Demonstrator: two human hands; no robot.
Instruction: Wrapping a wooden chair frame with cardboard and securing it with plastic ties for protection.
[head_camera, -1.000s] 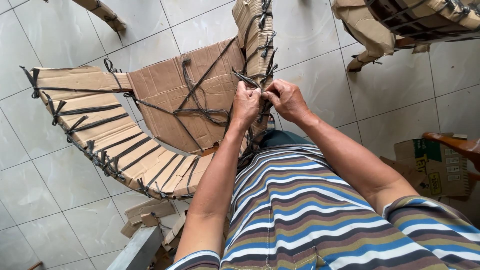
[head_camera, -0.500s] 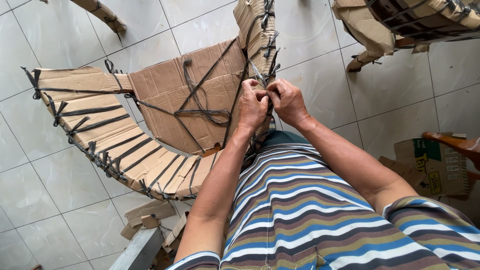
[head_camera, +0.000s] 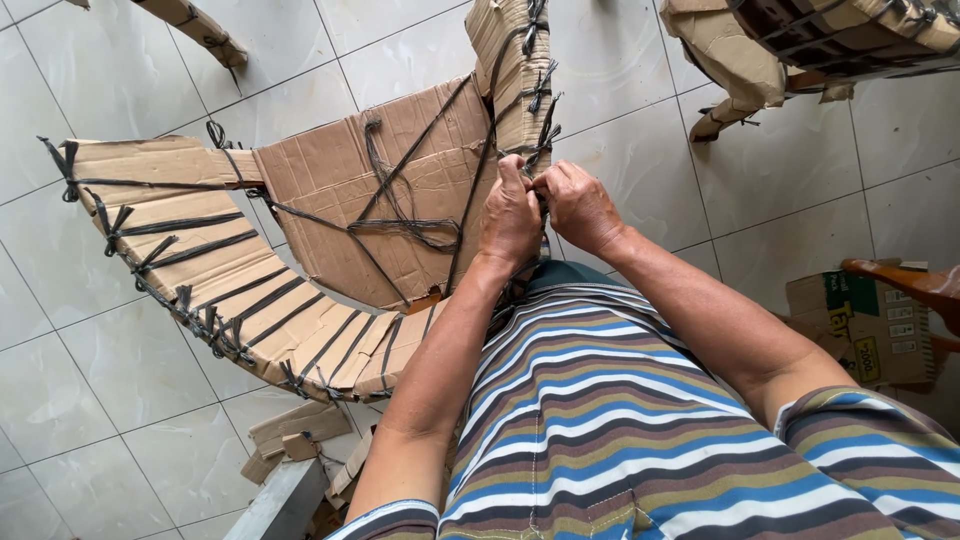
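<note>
A floor of pale square tiles filled the background, with bare stretches seen to the left and above the work. On it lay a large curved frame wrapped in brown cardboard, with a flat cardboard panel at its middle and an upright wrapped section at the top. Dark strapping ties were seen knotted at close intervals along the curved left rim, so that side was judged done; the upright section had several ties too, and the one at its lower end was being worked. A second wrapped piece was seen at top right, near but apart, and a printed box beside a wooden part at the right edge, so room there was judged tight. Cardboard scraps lay by a grey bar at bottom left. The left hand and right hand were held side by side, touching, fingers curled and pressed together, pinching a dark strap at the upright section's edge; the fingertips were hidden.
</note>
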